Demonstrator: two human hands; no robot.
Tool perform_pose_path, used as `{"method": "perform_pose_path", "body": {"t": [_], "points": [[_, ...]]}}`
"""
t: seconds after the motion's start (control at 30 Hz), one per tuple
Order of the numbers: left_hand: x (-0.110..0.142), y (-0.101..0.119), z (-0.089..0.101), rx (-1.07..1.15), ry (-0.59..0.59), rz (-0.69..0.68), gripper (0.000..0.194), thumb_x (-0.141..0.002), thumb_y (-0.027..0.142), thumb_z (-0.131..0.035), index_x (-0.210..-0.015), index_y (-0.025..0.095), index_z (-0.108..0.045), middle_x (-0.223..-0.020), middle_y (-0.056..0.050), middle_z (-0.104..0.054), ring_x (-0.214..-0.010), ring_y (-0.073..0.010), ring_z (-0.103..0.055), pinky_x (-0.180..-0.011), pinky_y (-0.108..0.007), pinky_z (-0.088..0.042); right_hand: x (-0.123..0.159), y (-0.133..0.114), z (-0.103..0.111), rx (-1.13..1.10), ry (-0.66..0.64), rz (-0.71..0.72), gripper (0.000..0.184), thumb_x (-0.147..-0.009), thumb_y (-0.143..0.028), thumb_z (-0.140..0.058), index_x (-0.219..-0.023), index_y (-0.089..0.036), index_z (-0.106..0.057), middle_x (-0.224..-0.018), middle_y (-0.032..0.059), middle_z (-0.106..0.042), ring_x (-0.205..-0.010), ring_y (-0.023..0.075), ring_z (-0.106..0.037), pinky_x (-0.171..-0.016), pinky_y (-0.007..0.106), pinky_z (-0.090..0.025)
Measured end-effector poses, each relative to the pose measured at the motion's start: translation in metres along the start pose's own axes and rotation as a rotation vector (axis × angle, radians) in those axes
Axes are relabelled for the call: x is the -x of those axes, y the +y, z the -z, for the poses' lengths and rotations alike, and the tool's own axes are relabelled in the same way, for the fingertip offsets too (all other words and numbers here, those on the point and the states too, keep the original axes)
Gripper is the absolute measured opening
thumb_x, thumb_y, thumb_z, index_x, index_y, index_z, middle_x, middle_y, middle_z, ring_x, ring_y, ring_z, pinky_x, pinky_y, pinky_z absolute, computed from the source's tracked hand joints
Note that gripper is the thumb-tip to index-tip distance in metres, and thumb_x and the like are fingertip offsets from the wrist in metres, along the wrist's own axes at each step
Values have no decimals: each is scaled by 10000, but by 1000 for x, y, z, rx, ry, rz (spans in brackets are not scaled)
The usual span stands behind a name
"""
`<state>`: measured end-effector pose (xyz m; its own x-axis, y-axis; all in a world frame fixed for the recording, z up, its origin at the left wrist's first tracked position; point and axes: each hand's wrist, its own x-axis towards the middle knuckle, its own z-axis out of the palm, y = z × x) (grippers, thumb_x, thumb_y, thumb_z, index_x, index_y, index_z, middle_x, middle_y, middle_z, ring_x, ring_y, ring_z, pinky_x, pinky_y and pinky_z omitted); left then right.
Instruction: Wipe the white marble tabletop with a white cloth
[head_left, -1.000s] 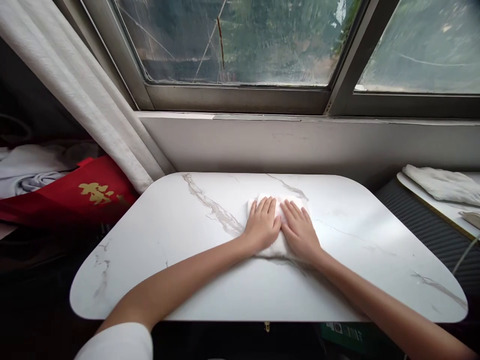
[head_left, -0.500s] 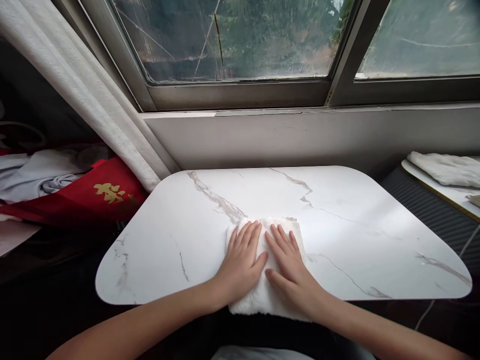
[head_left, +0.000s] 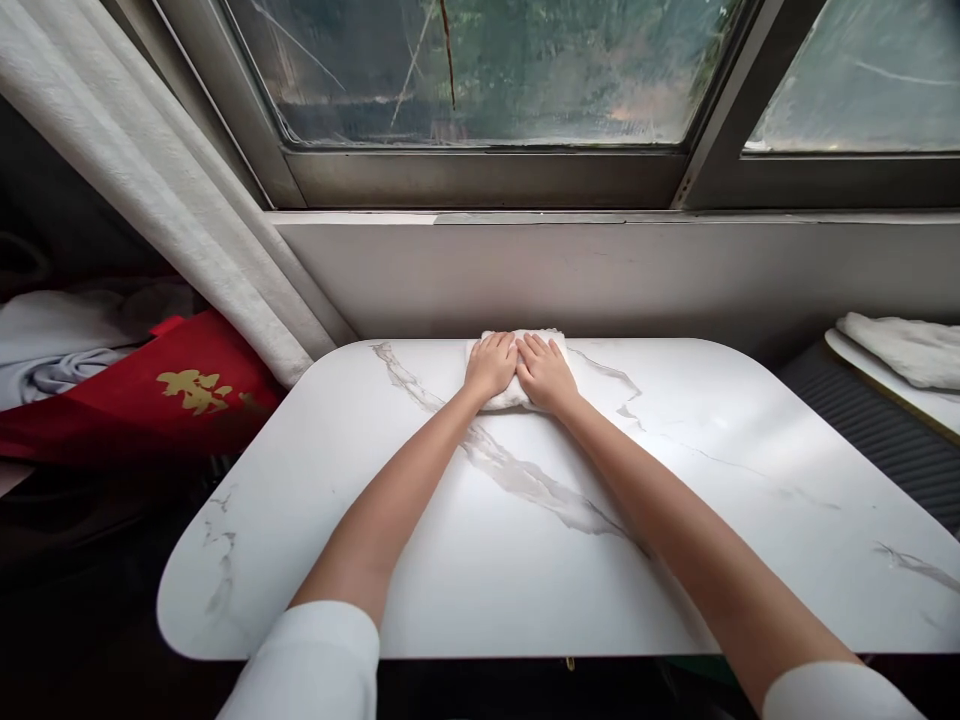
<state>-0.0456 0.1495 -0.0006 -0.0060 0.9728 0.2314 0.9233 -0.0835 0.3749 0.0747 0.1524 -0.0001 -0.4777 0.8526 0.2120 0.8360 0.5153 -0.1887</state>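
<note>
A white fluffy cloth (head_left: 511, 400) lies at the far edge of the white marble-patterned table (head_left: 465, 580). My left hand (head_left: 491, 365) rests flat on the cloth's left part, fingers stretched toward the wall. Beside it, my right hand (head_left: 546, 372) presses flat on the right part, its fingers also extended. The two hands nearly touch at the middle. Both arms reach straight out across the tabletop, and much of the cloth is hidden beneath the palms.
Behind the table stand a low wall (head_left: 405, 275) and a sliding window (head_left: 480, 178). A pale curtain (head_left: 187, 230) hangs at left above a red bag (head_left: 247, 370) with gold lettering and grey fabric. At right, another white cloth (head_left: 904, 350) lies on a small surface.
Both hands have slid the cloth forward from the table's near edge to its far edge. The arms are now stretched out and white sleeves show.
</note>
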Motion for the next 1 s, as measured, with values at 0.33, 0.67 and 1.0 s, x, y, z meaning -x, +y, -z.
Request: {"method": "perform_pose_path", "body": {"t": [0.33, 0.67, 1.0], "points": [[1, -2, -6, 64, 120, 100, 410, -983, 228, -255, -1281, 162, -527, -1406, -79, -506, -1330, -197, -393, -1148, -404, -220, -15, 3, -3, 16, 4, 36, 536, -911, -176, -283, -1428, -97, -401, -1506, 107, -365, -1400, 201, -285, -1149, 393, -174], [105, 10, 22, -12, 28, 82, 440, -973, 252, -292, -1360, 132, -464, -1467, -89, -433, -1386, -222, -319, -1167, -418, -203, 81, -42, 4, 89, 23, 133, 540, -938, -222, -258, -1439, -57, -375, -1510, 134, -342, -1410, 242, -263, -1147, 432, -198], [248, 6, 58, 38, -176, 44, 518, -966, 276, -263, -1480, 217, -249, -1557, -50, -264, -1442, -214, -176, -1165, -486, -211, 203, -103, 22, 95, -18, 376, 601, -952, -304, -274, -1488, -35, -227, -1536, 213, -213, -1418, 405, -136, -1047, 732, -152]]}}
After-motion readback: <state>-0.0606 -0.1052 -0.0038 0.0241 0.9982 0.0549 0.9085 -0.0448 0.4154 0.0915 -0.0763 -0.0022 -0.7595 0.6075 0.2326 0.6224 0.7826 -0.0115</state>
